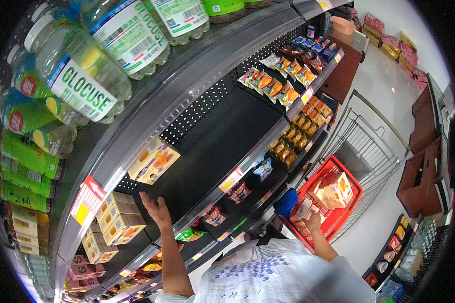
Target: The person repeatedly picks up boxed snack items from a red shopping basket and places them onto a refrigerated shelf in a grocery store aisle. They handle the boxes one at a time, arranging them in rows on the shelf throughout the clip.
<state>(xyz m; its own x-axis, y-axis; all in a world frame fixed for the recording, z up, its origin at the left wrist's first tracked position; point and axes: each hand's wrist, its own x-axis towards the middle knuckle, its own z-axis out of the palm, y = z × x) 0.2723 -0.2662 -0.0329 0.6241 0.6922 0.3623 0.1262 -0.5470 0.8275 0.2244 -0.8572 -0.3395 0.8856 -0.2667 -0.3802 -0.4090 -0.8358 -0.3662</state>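
My left hand [157,210] is raised at the shelf with its fingers apart and nothing in it. Just above its fingertips, a pair of cream snack boxes [154,161] stands on the black shelf [212,140]. Stacked cream boxes [123,223] sit to the left of this hand. My right hand [313,221] reaches into a red shopping basket [358,191], against cartons lying there. Whether its fingers grip one is unclear. More cream boxes [337,191] lie at the basket's far end. A blue rounded object [286,203] is by the basket's left rim.
The basket rests on a wire shopping cart [375,142]. Large drink bottles [76,72] line the upper shelf. Packaged cakes [269,85] and small snack packs [295,136] fill the shelves farther along. Brown counters [421,174] stand across the pale floor [386,75]; pink boxes [394,49] are piled by the wall.
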